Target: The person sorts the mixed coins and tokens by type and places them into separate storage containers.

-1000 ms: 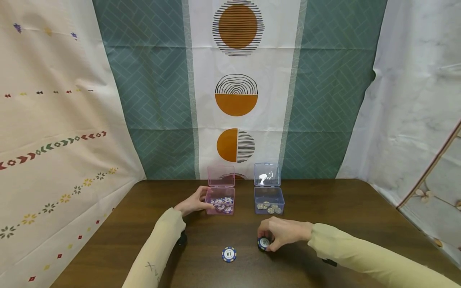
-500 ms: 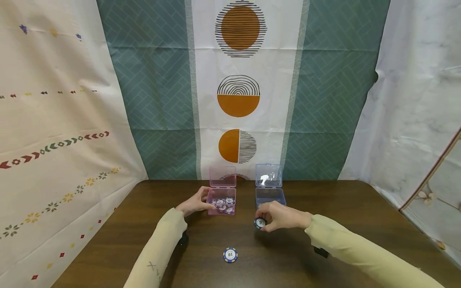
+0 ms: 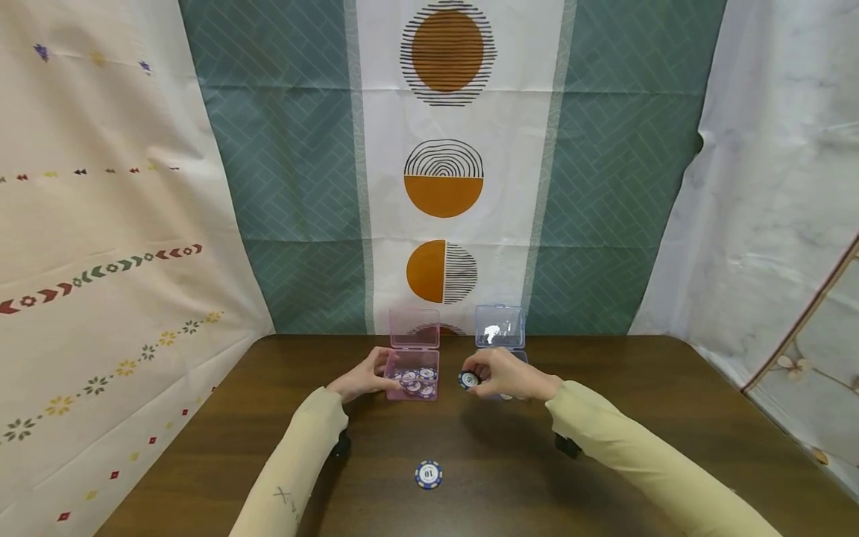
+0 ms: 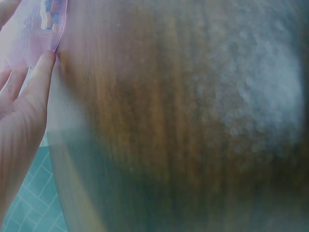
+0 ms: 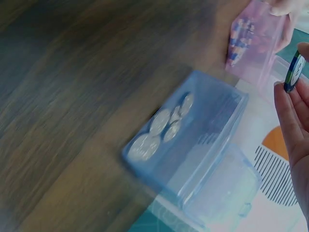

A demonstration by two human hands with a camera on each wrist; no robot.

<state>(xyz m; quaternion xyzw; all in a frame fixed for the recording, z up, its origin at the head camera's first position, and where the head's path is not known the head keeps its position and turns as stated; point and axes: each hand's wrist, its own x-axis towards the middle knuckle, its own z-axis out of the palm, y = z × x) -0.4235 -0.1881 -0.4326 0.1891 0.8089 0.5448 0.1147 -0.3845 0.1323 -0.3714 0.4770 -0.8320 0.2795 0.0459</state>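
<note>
My right hand (image 3: pixel 506 373) pinches a blue-and-white poker chip (image 3: pixel 468 380) between thumb and fingertips, raised above the table just left of the blue plastic box. The right wrist view shows this chip (image 5: pixel 293 72) nearly edge-on. At the left, my left hand (image 3: pixel 365 378) grips the left side of a pink plastic box (image 3: pixel 429 356), whose lid stands up. Several poker chips (image 3: pixel 417 380) lie inside it. Another chip (image 3: pixel 428 474), marked 10, lies flat on the table nearer me. Most of my left fingers are cut off in the left wrist view.
Partly behind my right hand, a blue plastic box (image 5: pixel 207 96) with its lid up holds several silvery coins (image 5: pixel 159 122). A wooden table (image 3: pixel 389 440) carries everything. Patterned cloths (image 3: pixel 302 186) hang close behind the boxes and along both sides.
My right hand has lifted the poker chip from the table and carried it away from me and slightly left, toward the pink box. The left hand has stayed on the pink box.
</note>
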